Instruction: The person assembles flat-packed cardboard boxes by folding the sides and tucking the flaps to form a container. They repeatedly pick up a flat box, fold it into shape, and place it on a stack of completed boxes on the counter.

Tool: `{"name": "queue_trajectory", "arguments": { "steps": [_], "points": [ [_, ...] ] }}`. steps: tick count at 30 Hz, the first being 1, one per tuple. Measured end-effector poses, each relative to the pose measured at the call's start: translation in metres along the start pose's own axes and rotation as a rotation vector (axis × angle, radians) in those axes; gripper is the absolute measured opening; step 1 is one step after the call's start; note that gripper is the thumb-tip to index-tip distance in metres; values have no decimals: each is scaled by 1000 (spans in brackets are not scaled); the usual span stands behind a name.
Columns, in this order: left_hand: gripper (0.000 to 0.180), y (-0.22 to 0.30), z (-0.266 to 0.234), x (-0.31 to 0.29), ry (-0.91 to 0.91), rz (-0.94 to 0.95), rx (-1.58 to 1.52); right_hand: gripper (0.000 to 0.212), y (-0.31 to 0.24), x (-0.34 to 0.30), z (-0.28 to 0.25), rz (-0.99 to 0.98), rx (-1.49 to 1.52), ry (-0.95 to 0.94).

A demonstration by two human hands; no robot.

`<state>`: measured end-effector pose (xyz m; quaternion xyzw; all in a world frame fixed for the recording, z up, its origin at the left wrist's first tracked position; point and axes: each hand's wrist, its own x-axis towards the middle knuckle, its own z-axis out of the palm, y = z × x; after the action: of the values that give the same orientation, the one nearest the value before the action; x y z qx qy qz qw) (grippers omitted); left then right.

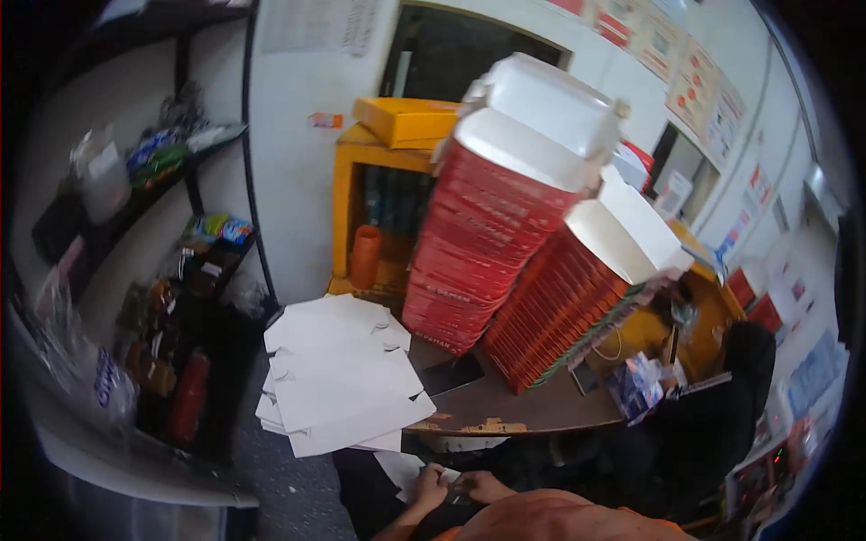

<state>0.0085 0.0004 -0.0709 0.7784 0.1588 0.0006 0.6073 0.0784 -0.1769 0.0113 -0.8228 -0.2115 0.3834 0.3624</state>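
"White sheets (pixel 343 379) are laid flat on the bench's (pixel 510 401) left side; why?"

"Easy reach is presumably given. A small white piece (pixel 399 469) is seen lower, over the lap."

"And the fingers?"

"At the left hand (pixel 430 488), they are curled against that piece; those of the right hand (pixel 487 488) are bent nearby. Whether anything is pinched cannot be told."

"The red boxes (pixel 474 239)?"

"Nested in two stacks, probably to save space."

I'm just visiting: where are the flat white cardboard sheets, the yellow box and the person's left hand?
Flat white cardboard sheets (pixel 347 383): head view, middle of the topmost sheet.
Yellow box (pixel 422 129): head view, on its front side.
Left hand (pixel 430 488): head view, back of the hand.
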Motion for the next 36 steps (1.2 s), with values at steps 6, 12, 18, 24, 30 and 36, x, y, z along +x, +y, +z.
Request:
{"name": "queue_trajectory", "arguments": {
  "steps": [6, 12, 18, 24, 30, 36],
  "points": [
    [40, 47, -19, -12, 40, 370, 204, 22, 49, 29, 6, 154, 249, 340],
    [98, 21, -2, -3, 21, 170, -128, 43, 29, 38, -16, 351, 321, 196],
    [91, 15, -7, 1, -95, 241, 138, 45, 24, 41, -8, 174, 255, 93],
    [71, 2, -11, 8, -199, 419, 419, 56, 9, 50, -26, 255, 442, 67],
    [60, -7, -1, 6, -258, 442, 462, 43, -32, 53, -30, 377, 563, 237],
    [53, 23, -13, -4, -265, 444, 270, 32, 47, 47, -48, -67, 663, 3]
  ]
}}
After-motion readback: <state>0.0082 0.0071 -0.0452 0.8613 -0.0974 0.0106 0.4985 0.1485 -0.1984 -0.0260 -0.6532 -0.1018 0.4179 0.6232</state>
